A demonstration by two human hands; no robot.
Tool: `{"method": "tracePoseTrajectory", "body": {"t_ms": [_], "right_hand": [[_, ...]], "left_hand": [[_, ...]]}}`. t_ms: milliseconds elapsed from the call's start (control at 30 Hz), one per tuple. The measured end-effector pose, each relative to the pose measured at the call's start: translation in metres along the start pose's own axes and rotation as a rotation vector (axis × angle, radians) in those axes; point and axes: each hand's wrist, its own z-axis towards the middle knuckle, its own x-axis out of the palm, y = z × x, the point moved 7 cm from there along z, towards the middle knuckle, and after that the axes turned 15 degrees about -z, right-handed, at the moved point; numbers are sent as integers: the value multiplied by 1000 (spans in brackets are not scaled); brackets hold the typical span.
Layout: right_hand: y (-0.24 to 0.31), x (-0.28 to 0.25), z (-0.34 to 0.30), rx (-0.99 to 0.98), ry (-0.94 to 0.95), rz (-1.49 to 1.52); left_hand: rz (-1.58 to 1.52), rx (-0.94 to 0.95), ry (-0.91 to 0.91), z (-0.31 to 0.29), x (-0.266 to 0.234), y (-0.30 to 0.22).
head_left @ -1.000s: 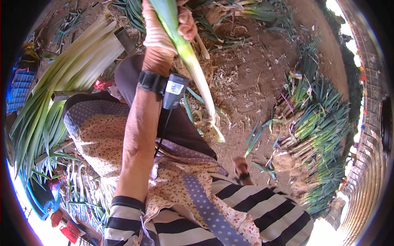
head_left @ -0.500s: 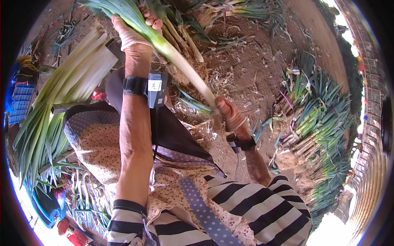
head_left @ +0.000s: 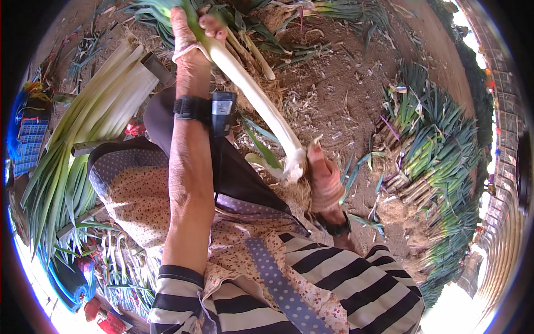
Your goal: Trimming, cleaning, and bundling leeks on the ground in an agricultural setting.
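A long leek (head_left: 253,92) slants across the view, its white shaft running down to a root end with brown, hairy roots (head_left: 297,192). My left hand (head_left: 192,33), in a pale wrapping, is closed around its green upper part near the top. Beside the root end is my right hand (head_left: 325,181), also wrapped, with its fingers bent together. A small pale scrap (head_left: 317,139) shows at its tip; what else it holds is hidden. A loose green leaf (head_left: 264,149) hangs beside the lower shaft, above my lap.
Cleaned leeks (head_left: 105,97) lie stacked on a low stand at my left. Untrimmed leeks (head_left: 428,172) are heaped on the ground to the right, and another pile (head_left: 345,11) lies ahead. Dirt and scraps cover the ground (head_left: 345,94). A blue tub (head_left: 69,284) stands lower left.
My right hand has moved down and slightly right, off the shaft to beside the roots. My left hand has shifted right with the leek, whose shaft now looks whiter.
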Motion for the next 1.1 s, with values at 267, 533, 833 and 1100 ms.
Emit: {"method": "tracePoseTrajectory", "body": {"t_ms": [267,533,833,1100], "right_hand": [[-69,-69,-104,-540,-311,-1132],[-35,-121,-19,-737,-694,-1299],[91,3,12,-1068,-379,-1201],[7,-65,6,-382,-510,-772]], "left_hand": [[325,313,-187,13,-29,-45],[-106,16,-6,18,4,-10],[-89,66,-18,12,3,-29],[122,209,-150,6,10,-40]]}}
